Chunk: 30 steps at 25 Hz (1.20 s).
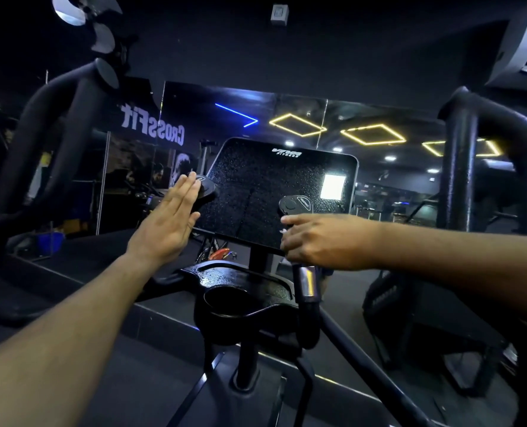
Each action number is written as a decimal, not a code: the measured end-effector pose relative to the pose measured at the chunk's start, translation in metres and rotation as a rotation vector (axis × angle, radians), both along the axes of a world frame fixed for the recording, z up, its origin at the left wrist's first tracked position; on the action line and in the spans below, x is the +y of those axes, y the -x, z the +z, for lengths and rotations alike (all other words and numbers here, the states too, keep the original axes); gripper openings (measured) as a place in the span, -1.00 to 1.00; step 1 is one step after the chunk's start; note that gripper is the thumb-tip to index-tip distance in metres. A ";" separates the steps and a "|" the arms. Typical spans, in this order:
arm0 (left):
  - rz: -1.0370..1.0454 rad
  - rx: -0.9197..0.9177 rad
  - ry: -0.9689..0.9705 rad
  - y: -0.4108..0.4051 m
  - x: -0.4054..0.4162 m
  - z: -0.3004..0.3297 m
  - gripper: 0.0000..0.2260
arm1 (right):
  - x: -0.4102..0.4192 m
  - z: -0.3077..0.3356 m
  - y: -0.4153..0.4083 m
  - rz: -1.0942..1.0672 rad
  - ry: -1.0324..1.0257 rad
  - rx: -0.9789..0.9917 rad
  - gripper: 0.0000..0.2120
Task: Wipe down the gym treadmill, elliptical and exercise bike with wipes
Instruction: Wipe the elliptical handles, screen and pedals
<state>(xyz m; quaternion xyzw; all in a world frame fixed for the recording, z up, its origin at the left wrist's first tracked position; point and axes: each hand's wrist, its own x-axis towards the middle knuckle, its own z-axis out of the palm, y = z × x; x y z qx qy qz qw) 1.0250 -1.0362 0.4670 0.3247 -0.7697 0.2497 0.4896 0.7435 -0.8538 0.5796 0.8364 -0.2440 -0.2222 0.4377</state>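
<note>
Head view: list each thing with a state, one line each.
Console screen: dark, speckled with droplets.
Left hand: flat, fingers straight, at the left handle cap.
Right hand: curled round the right handle.
Cup holder: wet rim.

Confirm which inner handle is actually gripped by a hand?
The right inner handle: right hand curls around it. Left hand lies flat against the left handle's cap.

"CROSSFIT" shows mirror-reversed in white letters on the mirror wall [152,126]. The console screen [282,192] carries a white logo, its second line possibly "FITNESS", too small to confirm.
</note>
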 end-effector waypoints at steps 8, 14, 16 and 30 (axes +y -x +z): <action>0.005 0.004 0.018 -0.002 -0.005 0.000 -0.46 | 0.031 -0.059 0.009 0.065 -0.091 0.002 -0.67; -0.015 0.002 0.028 -0.001 -0.008 -0.001 -0.47 | -0.014 0.033 -0.010 0.016 0.030 -0.004 -0.71; -0.021 0.001 0.030 -0.001 -0.010 -0.002 -0.47 | -0.029 0.046 -0.025 -0.073 0.002 0.000 -0.80; 0.012 0.014 -0.013 -0.001 -0.005 -0.002 -0.45 | -0.009 -0.030 0.005 0.013 0.231 -1.750 -0.75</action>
